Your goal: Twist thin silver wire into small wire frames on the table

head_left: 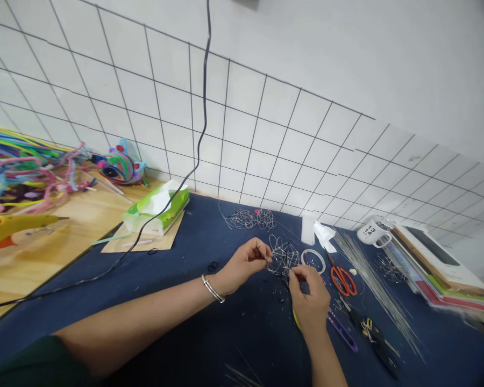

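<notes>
A tangled piece of looped silver wire (284, 251) sits between my two hands above the dark blue cloth. My left hand (244, 263), a bangle at its wrist, pinches the left edge of the wire piece. Thumb and forefinger of my right hand (311, 298) are closed on its lower right side. Behind it lies another looped wire piece (250, 218) with a small red spot. To the right are a white ring-shaped roll (313, 260) and orange-handled scissors (344, 280). Something yellow beside my right hand is mostly covered by it.
Black-handled pliers (381, 349), a purple-handled tool (342, 331) and a bundle of straight wires (375, 287) lie to the right. Farther right are a white mug (371, 234) and stacked books (439, 269). A black cable (201, 129) hangs across the left, near a tissue pack (161, 209) and a yellow glue gun (16, 228).
</notes>
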`<action>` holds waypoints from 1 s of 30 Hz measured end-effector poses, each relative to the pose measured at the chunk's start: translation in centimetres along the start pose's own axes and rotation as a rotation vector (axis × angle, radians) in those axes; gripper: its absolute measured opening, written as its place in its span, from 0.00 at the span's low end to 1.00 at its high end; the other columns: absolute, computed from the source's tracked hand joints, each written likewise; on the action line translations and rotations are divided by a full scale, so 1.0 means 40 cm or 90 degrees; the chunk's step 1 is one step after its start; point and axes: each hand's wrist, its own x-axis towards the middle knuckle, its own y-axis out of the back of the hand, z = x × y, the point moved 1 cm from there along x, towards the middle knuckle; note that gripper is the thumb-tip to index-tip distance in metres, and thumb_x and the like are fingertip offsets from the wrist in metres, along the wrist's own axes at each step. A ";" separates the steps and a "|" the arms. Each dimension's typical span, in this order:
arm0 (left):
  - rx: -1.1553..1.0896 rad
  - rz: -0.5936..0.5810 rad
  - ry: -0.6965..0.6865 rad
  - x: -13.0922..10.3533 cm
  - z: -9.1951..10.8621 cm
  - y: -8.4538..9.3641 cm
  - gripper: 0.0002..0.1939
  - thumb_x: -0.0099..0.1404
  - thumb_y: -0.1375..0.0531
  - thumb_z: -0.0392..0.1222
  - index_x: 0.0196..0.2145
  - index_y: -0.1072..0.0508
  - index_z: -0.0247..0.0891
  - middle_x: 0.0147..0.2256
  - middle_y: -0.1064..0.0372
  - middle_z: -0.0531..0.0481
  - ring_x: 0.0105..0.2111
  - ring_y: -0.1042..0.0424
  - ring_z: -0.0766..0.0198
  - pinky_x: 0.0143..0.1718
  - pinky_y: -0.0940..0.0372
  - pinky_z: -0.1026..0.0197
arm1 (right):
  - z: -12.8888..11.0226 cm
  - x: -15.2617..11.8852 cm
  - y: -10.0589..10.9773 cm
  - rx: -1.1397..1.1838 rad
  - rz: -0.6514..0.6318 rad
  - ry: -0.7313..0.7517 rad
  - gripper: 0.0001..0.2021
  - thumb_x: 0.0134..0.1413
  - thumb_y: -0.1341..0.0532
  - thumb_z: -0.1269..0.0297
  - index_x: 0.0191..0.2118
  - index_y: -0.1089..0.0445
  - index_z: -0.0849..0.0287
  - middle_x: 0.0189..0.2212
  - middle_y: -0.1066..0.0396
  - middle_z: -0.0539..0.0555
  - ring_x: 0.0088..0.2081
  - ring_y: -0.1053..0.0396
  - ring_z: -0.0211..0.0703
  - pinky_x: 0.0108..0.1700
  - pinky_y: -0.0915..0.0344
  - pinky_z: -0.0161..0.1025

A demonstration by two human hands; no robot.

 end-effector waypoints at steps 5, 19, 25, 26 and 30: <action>-0.053 -0.003 0.010 0.005 -0.011 0.005 0.08 0.52 0.44 0.30 0.30 0.40 0.36 0.32 0.38 0.51 0.31 0.37 0.68 0.34 0.41 0.63 | -0.011 -0.006 0.004 0.000 0.018 0.042 0.03 0.52 0.44 0.70 0.31 0.35 0.56 0.29 0.35 0.52 0.32 0.37 0.40 0.37 0.39 0.38; 0.226 0.004 -0.142 -0.015 0.015 -0.012 0.06 0.55 0.44 0.31 0.31 0.38 0.36 0.34 0.42 0.49 0.34 0.40 0.67 0.37 0.41 0.62 | 0.006 -0.011 -0.010 -0.058 0.002 -0.037 0.05 0.49 0.41 0.65 0.34 0.36 0.56 0.27 0.36 0.50 0.29 0.37 0.40 0.35 0.40 0.37; 0.331 0.020 -0.155 -0.014 0.015 -0.013 0.04 0.56 0.45 0.30 0.30 0.34 0.36 0.34 0.40 0.49 0.35 0.39 0.66 0.37 0.40 0.62 | 0.020 -0.006 -0.010 0.194 -0.051 -0.219 0.08 0.48 0.40 0.65 0.36 0.36 0.56 0.30 0.33 0.51 0.32 0.35 0.41 0.38 0.39 0.38; 0.341 0.020 -0.153 -0.013 0.013 -0.011 0.04 0.57 0.45 0.30 0.30 0.33 0.36 0.34 0.40 0.48 0.35 0.39 0.65 0.38 0.40 0.61 | 0.022 -0.005 -0.010 0.262 -0.073 -0.244 0.09 0.48 0.40 0.65 0.37 0.37 0.57 0.30 0.32 0.51 0.33 0.35 0.41 0.38 0.39 0.38; 0.361 0.009 -0.133 -0.014 0.013 -0.010 0.07 0.58 0.46 0.31 0.32 0.30 0.37 0.36 0.39 0.48 0.38 0.38 0.64 0.39 0.40 0.61 | 0.032 -0.002 -0.014 0.457 -0.132 -0.288 0.08 0.48 0.40 0.67 0.37 0.36 0.58 0.30 0.31 0.52 0.33 0.35 0.40 0.37 0.40 0.37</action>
